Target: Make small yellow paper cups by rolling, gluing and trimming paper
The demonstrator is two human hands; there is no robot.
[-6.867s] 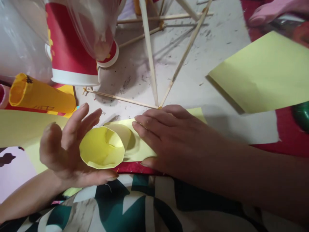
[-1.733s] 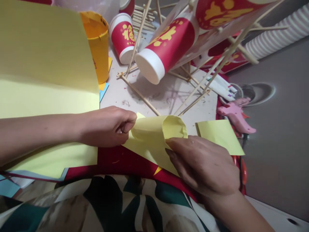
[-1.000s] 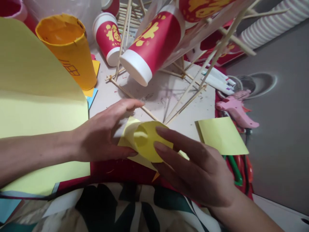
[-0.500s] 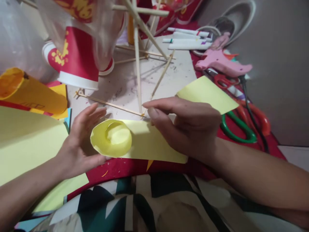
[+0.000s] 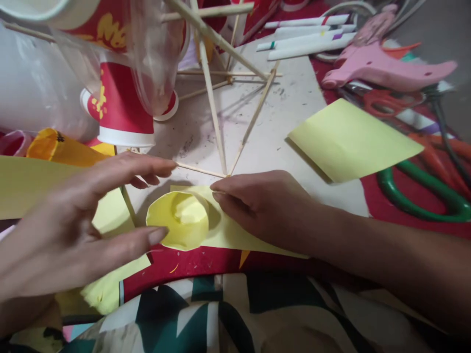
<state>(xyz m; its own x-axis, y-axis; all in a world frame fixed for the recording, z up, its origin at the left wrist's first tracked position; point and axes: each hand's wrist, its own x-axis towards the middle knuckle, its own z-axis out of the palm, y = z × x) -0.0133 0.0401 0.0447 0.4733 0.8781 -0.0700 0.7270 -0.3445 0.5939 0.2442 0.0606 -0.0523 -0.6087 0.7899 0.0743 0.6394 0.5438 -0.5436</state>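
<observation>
Right hand (image 5: 265, 211) lower, on rolled paper (image 5: 178, 228)

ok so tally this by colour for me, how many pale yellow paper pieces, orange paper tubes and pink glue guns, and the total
Pale yellow paper pieces: 3 (rolled strip, loose sheet, large sheet)
Orange paper tube: 1
Pink glue gun: 1
Total: 5

Matt yellow paper roll (image 5: 178, 220), bare wooden sticks (image 5: 212, 100), glossy scissors (image 5: 415, 193).
</observation>
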